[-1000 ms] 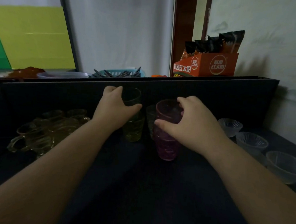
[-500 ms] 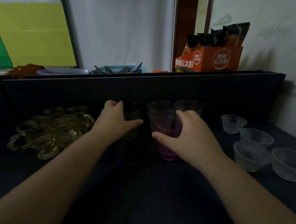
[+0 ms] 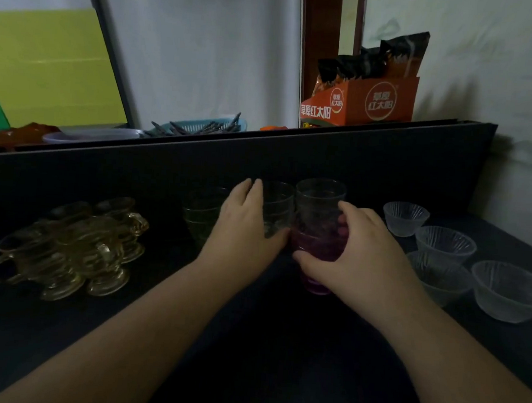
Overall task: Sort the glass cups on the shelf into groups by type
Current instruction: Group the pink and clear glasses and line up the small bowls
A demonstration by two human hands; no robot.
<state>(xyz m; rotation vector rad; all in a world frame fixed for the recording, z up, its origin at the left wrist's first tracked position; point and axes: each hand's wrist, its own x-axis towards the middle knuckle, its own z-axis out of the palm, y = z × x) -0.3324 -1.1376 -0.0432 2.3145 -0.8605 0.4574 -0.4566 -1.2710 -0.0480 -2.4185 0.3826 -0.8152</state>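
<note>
The right hand (image 3: 361,258) is gripping a purple glass cup (image 3: 319,255) standing mid-shelf (image 3: 248,341), while the left hand (image 3: 243,231) is curling around a clear tumbler (image 3: 276,211) beside it. Amber handled cups (image 3: 66,244) are sitting left, clear bowls (image 3: 444,248) right.

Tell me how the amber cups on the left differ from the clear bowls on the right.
The amber cups are yellow-tinted, while the clear bowls have no colour. The amber cups have side handles; the clear bowls have none. The amber cups are crowded tightly together, while the clear bowls sit more loosely, with gaps between some. The clear bowls have ribbed walls; the amber cups look smoother, though the light is dim. Both groups are glass and rest on the dark shelf.
</note>
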